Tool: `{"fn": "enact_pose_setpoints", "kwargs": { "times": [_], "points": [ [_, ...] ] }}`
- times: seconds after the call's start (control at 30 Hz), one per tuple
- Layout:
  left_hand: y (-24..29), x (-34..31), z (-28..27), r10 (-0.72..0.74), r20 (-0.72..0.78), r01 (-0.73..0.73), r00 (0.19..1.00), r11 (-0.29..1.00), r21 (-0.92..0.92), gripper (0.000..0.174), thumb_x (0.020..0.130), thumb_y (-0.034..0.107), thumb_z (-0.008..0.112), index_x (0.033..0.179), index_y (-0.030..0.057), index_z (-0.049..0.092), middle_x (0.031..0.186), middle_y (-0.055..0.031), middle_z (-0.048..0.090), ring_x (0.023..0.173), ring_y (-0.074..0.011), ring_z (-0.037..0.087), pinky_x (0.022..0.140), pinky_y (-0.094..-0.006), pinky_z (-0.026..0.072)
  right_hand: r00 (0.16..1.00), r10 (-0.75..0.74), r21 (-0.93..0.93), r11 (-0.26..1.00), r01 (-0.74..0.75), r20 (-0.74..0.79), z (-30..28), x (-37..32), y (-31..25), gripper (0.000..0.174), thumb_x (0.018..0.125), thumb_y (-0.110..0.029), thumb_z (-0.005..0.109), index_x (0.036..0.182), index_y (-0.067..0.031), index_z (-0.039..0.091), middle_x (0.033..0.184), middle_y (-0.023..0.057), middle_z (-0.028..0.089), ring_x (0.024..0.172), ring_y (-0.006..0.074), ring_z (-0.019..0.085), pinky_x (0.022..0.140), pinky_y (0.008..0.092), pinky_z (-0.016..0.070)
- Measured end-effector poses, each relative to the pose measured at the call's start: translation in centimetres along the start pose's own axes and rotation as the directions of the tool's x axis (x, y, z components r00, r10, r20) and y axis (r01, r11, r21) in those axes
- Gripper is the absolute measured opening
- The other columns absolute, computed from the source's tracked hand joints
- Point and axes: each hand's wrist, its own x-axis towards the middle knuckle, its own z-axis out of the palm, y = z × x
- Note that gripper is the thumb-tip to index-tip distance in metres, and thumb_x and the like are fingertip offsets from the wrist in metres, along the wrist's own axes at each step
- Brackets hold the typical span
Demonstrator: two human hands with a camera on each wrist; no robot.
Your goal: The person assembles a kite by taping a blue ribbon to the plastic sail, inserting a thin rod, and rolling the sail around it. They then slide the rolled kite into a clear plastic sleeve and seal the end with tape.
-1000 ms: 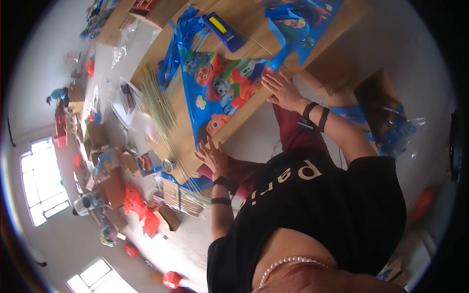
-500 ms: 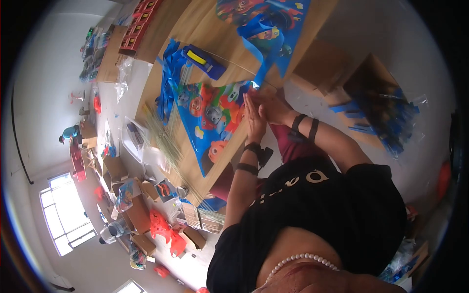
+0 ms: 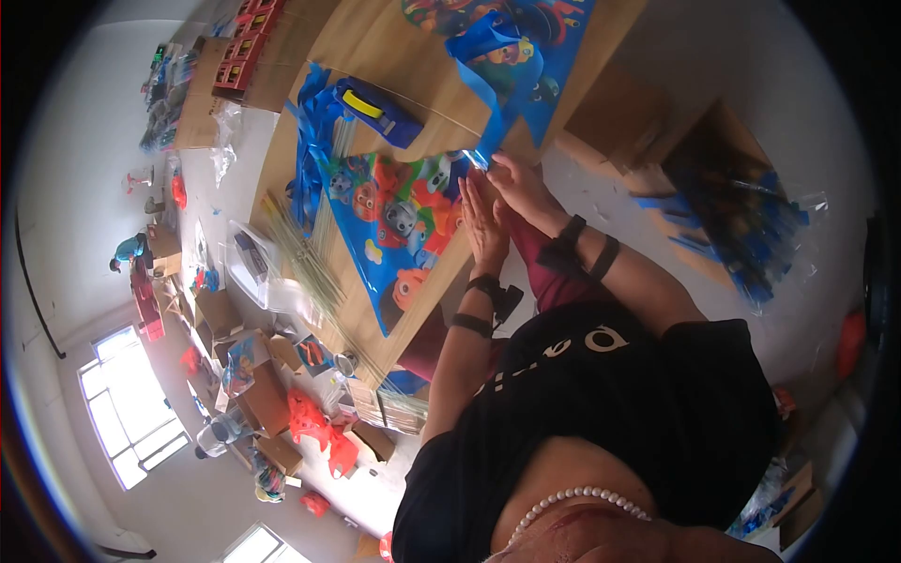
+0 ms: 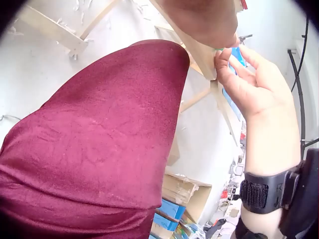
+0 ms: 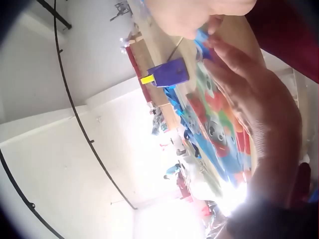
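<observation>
So the glossy blue triangular sheet with the cartoon print [image 3: 394,218] is lying on the pale wooden bench [image 3: 375,47], one long side close to the bench edge and a pointy corner aimed at about 6 o'clock (all clock directions as in the head view). The left hand [image 3: 485,230] is at its 3 o'clock, fingers straight and pretty much pressed together against that edge. The right hand [image 3: 526,190] is at about 2 o'clock, fingers bent by the shiny corner; can't tell if they're actually pinching anything.

My worry is that corner. It's right at the bench edge, so an uneven push from the left hand could crease the sheet or skid it off toward the maroon trouser leg [image 3: 554,277].

Next out, a flat blue ribbon strip [image 3: 495,120] comes down near the same corner, so a snag could drag the sheet crooked. The dark blue tape dispenser with a yellow centre [image 3: 392,122] at 12 o'clock and the thin pale sticks [image 3: 305,267] at 8 would probably get bumped if the sheet swung round.
</observation>
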Motion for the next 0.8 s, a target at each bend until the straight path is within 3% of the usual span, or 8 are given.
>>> {"fn": "enact_pose_setpoints", "kwargs": {
  "times": [0.1,0.17,0.3,0.4,0.5,0.57,0.7,0.8],
  "points": [
    [-0.1,0.1,0.2,0.018,-0.013,-0.018,1.000,1.000,-0.005,0.072,0.102,0.023,0.055,0.162,0.0015,0.021,0.169,-0.0236,0.019,0.153,-0.0438,0.026,0.121,-0.0525,0.0283,0.970,-0.238,-0.230,0.948,0.220,-0.056,1.7,1.2,2.8,0.042,0.095,-0.018,0.073,0.131,0.0002,0.061,0.135,0.0218,0.060,0.122,0.0309,0.062,0.100,0.0394,0.0496],
    [-0.3,0.2,0.4,0.021,-0.017,-0.021,1.000,1.000,0.004,0.073,0.101,0.021,0.056,0.162,0.0007,0.022,0.168,-0.0246,0.020,0.153,-0.0434,0.026,0.122,-0.0521,0.0277,0.914,-0.395,-0.383,0.862,0.334,-0.093,2.0,1.3,2.1,0.042,0.087,-0.019,0.077,0.123,-0.0030,0.064,0.136,0.0257,0.058,0.124,0.0434,0.056,0.105,0.0518,0.0437],
    [-0.4,0.5,0.6,0.047,-0.018,-0.045,0.999,0.996,0.080,0.075,0.098,0.020,0.061,0.161,0.0012,0.025,0.167,-0.0237,0.024,0.155,-0.0397,0.024,0.123,-0.0492,0.0275,0.892,-0.421,-0.443,0.840,0.314,-0.166,3.3,0.9,1.4,0.040,0.086,-0.016,0.076,0.123,-0.0061,0.065,0.135,0.0246,0.057,0.126,0.0430,0.054,0.105,0.0542,0.0412],
    [0.3,0.6,0.0,0.097,-0.002,-0.096,0.995,0.988,0.120,0.076,0.097,0.022,0.063,0.160,0.0013,0.026,0.166,-0.0235,0.026,0.156,-0.0379,0.023,0.123,-0.0487,0.0284,0.887,-0.391,-0.434,0.863,0.260,-0.247,4.1,0.6,0.6,0.040,0.088,-0.017,0.076,0.124,-0.0032,0.066,0.131,0.0230,0.056,0.122,0.0424,0.056,0.102,0.0451,0.0474],
    [0.2,0.6,0.3,0.091,-0.003,-0.091,0.996,0.992,0.089,0.074,0.096,0.015,0.059,0.160,-0.0002,0.027,0.166,-0.0250,0.025,0.157,-0.0396,0.021,0.123,-0.0504,0.0264,0.903,-0.258,-0.380,0.917,0.118,-0.343,5.1,0.8,0.4,0.041,0.085,-0.014,0.077,0.123,-0.0008,0.067,0.126,0.0205,0.060,0.112,0.0339,0.062,0.094,0.0387,0.0520],
    [0.3,0.7,0.2,0.092,-0.008,-0.091,0.996,0.993,0.070,0.074,0.096,0.016,0.060,0.160,-0.0002,0.027,0.166,-0.0247,0.026,0.157,-0.0394,0.020,0.122,-0.0505,0.0272,0.962,0.041,-0.084,0.994,-0.066,-0.270,4.5,1.5,-0.8,0.040,0.084,-0.012,0.077,0.120,0.0017,0.068,0.115,0.0160,0.065,0.096,0.0275,0.066,0.087,0.0332,0.0540],
    [-1.0,0.6,0.9,0.135,-0.044,-0.132,0.990,0.989,0.067,0.075,0.095,0.017,0.062,0.160,-0.0012,0.028,0.165,-0.0256,0.028,0.155,-0.0413,0.025,0.120,-0.0513,0.0302,0.955,0.015,-0.164,0.984,-0.066,-0.295,4.5,2.5,-1.6,0.037,0.084,-0.012,0.078,0.117,0.0029,0.070,0.106,0.0130,0.069,0.090,0.0225,0.068,0.086,0.0312,0.0542],
    [-2.3,0.4,1.6,0.116,-0.082,-0.111,0.990,0.992,0.064,0.074,0.095,0.017,0.062,0.159,-0.0021,0.028,0.165,-0.0264,0.028,0.150,-0.0442,0.032,0.119,-0.0523,0.0319,0.965,0.012,-0.021,1.000,-0.018,-0.262,4.9,3.7,1.1,0.040,0.087,-0.015,0.078,0.122,0.0016,0.068,0.111,0.0119,0.072,0.100,0.0133,0.068,0.087,0.0294,0.0537]
  ]
}}
